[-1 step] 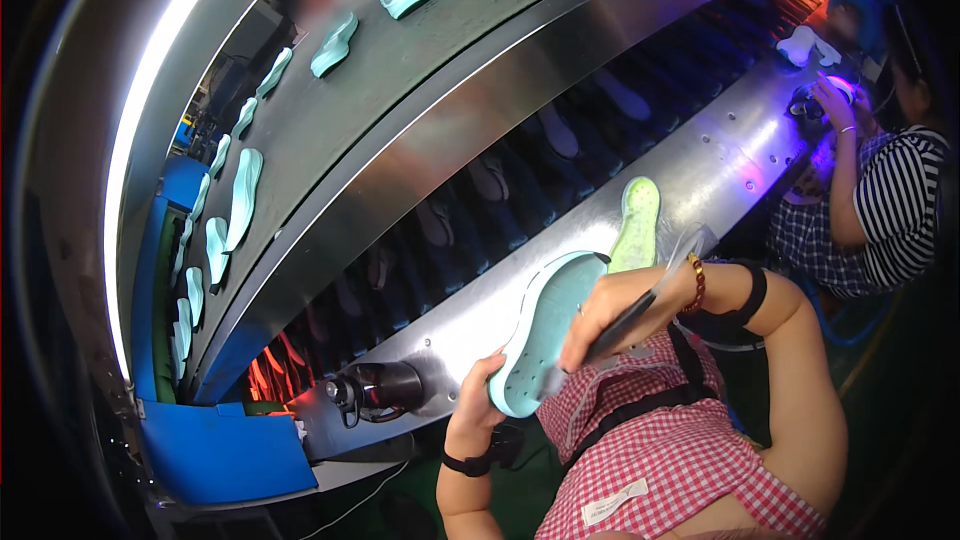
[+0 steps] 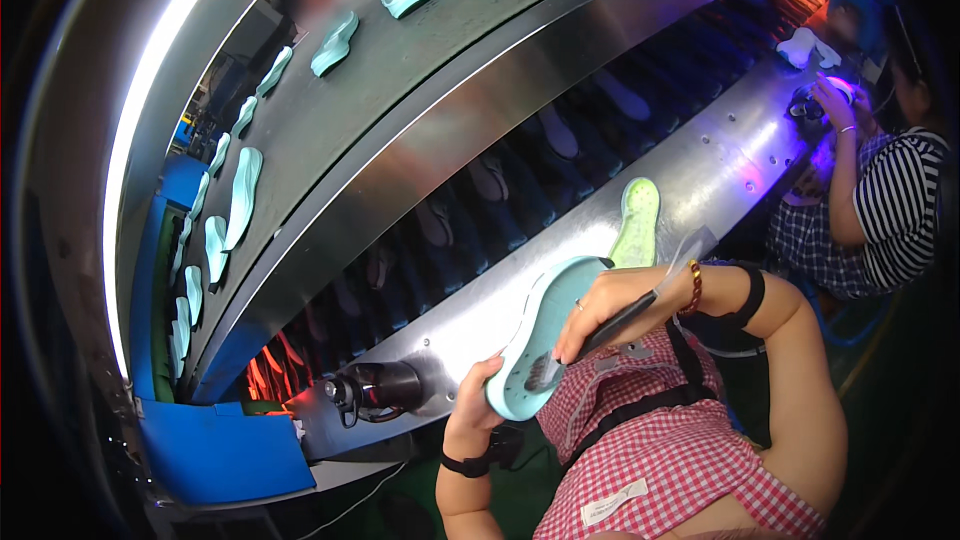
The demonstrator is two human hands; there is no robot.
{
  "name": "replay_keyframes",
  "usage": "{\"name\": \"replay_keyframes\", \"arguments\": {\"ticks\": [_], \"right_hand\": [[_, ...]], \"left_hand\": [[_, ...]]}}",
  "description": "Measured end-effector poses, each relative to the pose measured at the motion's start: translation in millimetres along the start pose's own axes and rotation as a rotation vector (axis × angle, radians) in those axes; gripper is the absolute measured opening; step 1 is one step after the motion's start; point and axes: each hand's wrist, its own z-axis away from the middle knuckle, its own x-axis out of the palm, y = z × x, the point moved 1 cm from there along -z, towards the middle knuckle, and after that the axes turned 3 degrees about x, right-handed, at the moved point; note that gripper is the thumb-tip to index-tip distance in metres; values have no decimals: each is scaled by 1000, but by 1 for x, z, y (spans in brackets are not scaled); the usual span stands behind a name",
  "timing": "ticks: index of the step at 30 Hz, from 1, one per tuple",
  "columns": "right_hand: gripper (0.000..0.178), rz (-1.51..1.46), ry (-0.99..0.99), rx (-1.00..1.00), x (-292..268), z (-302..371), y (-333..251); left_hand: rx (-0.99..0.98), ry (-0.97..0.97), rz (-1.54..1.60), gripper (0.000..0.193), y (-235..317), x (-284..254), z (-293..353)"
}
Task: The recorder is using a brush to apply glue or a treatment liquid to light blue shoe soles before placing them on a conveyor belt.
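Note:
My left hand (image 2: 478, 392) grips one end of a pale turquoise shoe sole (image 2: 565, 295), its thumb over the rim. The sole is tilted, with its hollow inner side and small dots or holes facing up. In my right hand (image 2: 608, 310) is a brush with a dark handle (image 2: 622, 322), held like a pen. Its bristles (image 2: 543, 372) rest on the inner face of the sole, near the end that my left hand holds. Something clear, like plastic, shows at the handle's upper end. Behind the sole, a yellow-green insole-shaped piece (image 2: 640, 210) lies on the metal ledge, partly covered.
A dark bottle (image 2: 385, 390) lies on the metal ledge (image 2: 700, 160) to the left. Beyond it, a dark conveyor belt (image 2: 350, 110) carries several turquoise soles (image 2: 243, 198). Soles also show in the dark slot below. At the right, a co-worker in a striped top (image 2: 900, 210) handles something under violet light.
The brush has shifted slightly up and left over the sole, and its bristles look sharper now. The sole has tilted a little. My left hand keeps its grip.

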Motion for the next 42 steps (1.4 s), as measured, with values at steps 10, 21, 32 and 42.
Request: {"name": "replay_keyframes", "arguments": {"ticks": [10,21,32,42], "right_hand": [[22,-23,220,24,8,14,15],[20,-39,456,112,32,9,0],[16,362,594,-100,58,-1,45],[16,110,555,55,32,5,12]], "left_hand": [[177,-31,64,65,5,-24,21],[620,1,517,76,-29,-4,-25],[662,214,547,79,-47,16,-48],[825,315,378,84,-46,24,-46]]}}
